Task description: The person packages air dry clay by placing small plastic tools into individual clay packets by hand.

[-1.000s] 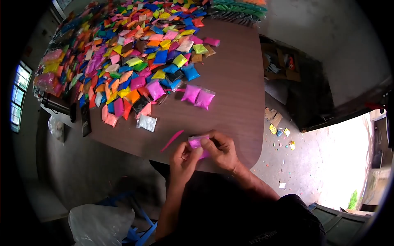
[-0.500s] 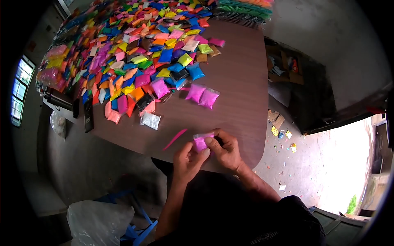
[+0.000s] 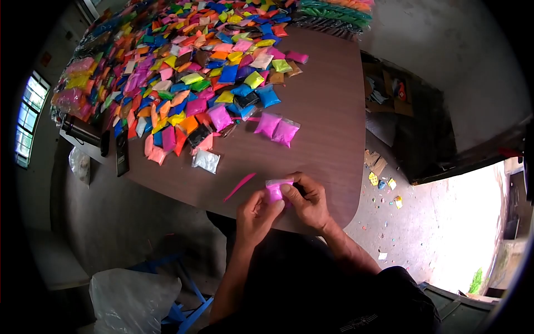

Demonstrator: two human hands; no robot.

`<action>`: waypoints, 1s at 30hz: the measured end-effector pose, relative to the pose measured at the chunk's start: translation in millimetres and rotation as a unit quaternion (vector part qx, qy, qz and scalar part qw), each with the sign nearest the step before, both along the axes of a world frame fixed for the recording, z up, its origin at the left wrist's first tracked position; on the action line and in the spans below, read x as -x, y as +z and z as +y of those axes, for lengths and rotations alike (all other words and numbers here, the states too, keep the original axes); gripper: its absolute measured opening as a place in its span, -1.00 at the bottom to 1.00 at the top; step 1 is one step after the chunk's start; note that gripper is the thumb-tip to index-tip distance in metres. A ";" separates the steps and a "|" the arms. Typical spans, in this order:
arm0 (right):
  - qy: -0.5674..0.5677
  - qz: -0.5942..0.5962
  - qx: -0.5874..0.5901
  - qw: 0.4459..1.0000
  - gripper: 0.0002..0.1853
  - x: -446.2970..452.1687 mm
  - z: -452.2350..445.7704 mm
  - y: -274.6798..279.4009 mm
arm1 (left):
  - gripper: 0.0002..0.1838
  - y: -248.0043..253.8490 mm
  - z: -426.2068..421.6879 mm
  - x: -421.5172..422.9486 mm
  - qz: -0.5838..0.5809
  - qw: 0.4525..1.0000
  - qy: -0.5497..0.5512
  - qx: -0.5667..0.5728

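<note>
Between my two hands, over the table's near edge, is a small clear packet (image 3: 274,191) with pink-purple filling. My left hand (image 3: 257,214) pinches its lower left side. My right hand (image 3: 309,204) grips its right side, thumb pressed on the front and fingers behind, partly hidden. A thin pink plastic tool (image 3: 240,186) lies on the table just left of the packet. Farther back, two pink-purple packets (image 3: 277,129) lie side by side. A packet with white filling (image 3: 206,160) rests to the left, beside the heap.
A large heap of multicoloured packets (image 3: 183,83) covers the left and back of the brown table (image 3: 328,106). A dark cylinder (image 3: 83,132) and a black flat object (image 3: 122,154) sit at the left edge. A blue stool (image 3: 189,317) and plastic bag (image 3: 136,300) stand below.
The view has shifted slightly. Both hands stay on the same packet with almost the same grip, and the things on the table lie as before.
</note>
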State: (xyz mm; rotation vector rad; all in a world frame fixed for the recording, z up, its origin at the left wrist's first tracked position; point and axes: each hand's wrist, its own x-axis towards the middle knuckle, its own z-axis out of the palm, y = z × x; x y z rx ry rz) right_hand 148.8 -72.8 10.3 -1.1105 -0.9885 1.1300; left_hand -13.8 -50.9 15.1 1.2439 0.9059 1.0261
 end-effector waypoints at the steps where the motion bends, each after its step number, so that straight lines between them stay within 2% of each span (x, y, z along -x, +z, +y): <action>1: -0.008 -0.004 -0.011 1.000 -0.80 0.1 0.0 -0.5 | -0.78 0.8 -0.2 -0.2 -0.032 0.999 -0.001 0.021; 8: 0.016 -0.008 -0.006 1.000 -0.80 1.8 -2.6 -0.5 | -0.80 -23.5 -2.0 13.4 0.070 0.997 0.005 -0.020; 11: -0.008 -0.029 -0.010 0.999 -0.77 2.8 -3.4 4.4 | -0.80 -6.4 -5.9 7.1 0.108 0.993 0.021 -0.042; 13: -0.030 -0.105 0.008 0.994 -0.80 -2.7 -7.8 5.8 | -0.78 1.2 -8.8 2.5 0.054 0.997 0.043 -0.047; 14: -0.030 -0.103 0.011 0.994 -0.80 -6.1 -10.4 9.4 | -0.77 2.4 -8.4 4.2 0.093 0.991 0.070 -0.069; 16: -0.103 -0.191 0.053 0.975 -0.80 -14.4 -14.1 17.7 | -0.69 6.9 -3.7 14.2 0.204 0.959 0.120 -0.158; 17: -0.105 -0.192 0.057 0.974 -0.80 -18.0 -14.7 18.7 | -0.67 11.9 1.7 18.2 0.266 0.936 0.144 -0.183; 19: -0.155 -0.231 0.040 0.960 -0.82 -25.8 -16.1 19.8 | -0.69 9.8 21.4 32.7 0.355 0.864 0.154 -0.324; 20: -0.156 -0.234 0.043 0.959 -0.82 -29.1 -17.1 18.4 | -0.69 7.6 26.3 37.8 0.352 0.866 0.153 -0.321; 22: -0.183 -0.321 -0.009 0.929 -0.84 -33.6 -18.0 13.2 | -0.75 2.0 33.2 45.5 0.419 0.833 0.165 -0.321; 27: -0.188 -0.350 0.018 0.917 -0.81 -38.1 -22.2 14.3 | -0.83 -6.2 39.1 52.6 0.426 0.844 0.126 -0.302; 30: -0.192 -0.383 0.025 0.903 -0.80 -39.0 -24.6 12.2 | -0.87 2.3 38.1 47.5 0.461 0.818 0.132 -0.318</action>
